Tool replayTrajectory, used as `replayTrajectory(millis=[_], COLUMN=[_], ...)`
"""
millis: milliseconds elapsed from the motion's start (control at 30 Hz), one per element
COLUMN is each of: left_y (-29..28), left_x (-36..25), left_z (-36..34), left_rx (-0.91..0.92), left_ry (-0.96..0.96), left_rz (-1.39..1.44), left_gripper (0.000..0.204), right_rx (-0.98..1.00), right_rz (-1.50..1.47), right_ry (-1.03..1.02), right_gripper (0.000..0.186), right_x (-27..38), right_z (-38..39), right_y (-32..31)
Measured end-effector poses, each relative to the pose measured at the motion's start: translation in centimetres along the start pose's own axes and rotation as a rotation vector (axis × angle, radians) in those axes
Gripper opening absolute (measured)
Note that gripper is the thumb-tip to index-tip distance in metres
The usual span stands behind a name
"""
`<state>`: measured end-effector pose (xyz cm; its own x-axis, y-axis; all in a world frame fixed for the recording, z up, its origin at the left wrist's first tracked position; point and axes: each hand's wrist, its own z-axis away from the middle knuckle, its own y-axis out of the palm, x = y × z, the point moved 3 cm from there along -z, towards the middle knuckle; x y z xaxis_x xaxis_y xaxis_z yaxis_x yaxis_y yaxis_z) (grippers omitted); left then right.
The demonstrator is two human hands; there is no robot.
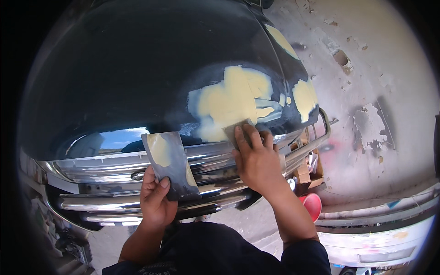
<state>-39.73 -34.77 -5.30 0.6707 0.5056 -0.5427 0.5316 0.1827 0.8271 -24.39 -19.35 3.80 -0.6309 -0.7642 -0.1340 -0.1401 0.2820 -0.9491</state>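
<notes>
My left hand (156, 195) grips a dark, bent sheet (174, 160) smeared with cream powder, which it holds upright in front of the chrome grille (105, 169). My right hand (254, 158) has its fingertips on a small dark abrasive piece (236, 128), pressed to the front edge of a dark car hood (123, 55). Just beyond those fingers spreads a large cream filler patch (229, 94). Smaller patches (302, 98) mark the hood's right corner and side. What lies under my right palm is hidden.
Chrome guard bars (87, 206) cross the car's front. To the right stand a cardboard box (302, 174), a red container (311, 206) and a white bumper-like part (366, 245). Beside the car, a pale, scuffed surface (389, 73) has peeled patches. Below is concrete floor (103, 247).
</notes>
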Motion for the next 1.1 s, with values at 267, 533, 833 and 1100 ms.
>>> replayTrajectory(millis=[267, 533, 833, 1100], left_y=[2.0, 7.0, 8.4, 9.4], left_x=[1.1, 1.3, 1.8, 1.9], left_z=[0.2, -1.0, -1.2, -0.6], left_rx=[0.009, 0.053, 0.133, 0.503], left_ry=[-0.086, 0.032, 0.195, 0.023], left_rz=[0.077, 0.058, 0.01, -0.583], left_gripper=[0.04, 0.039, 0.041, 0.047], right_rx=[-0.068, -0.083, 0.001, -0.053], right_rz=[-0.359, -1.039, -1.928, -1.802], right_ry=[0.037, -0.103, 0.188, 0.177], right_gripper=[0.048, 0.041, 0.031, 0.028], right_x=[1.1, 0.3, -3.4, -2.4], right_z=[4.7, 8.4, 10.3, 7.5], right_y=[-1.2, 0.8, 1.2, 0.6])
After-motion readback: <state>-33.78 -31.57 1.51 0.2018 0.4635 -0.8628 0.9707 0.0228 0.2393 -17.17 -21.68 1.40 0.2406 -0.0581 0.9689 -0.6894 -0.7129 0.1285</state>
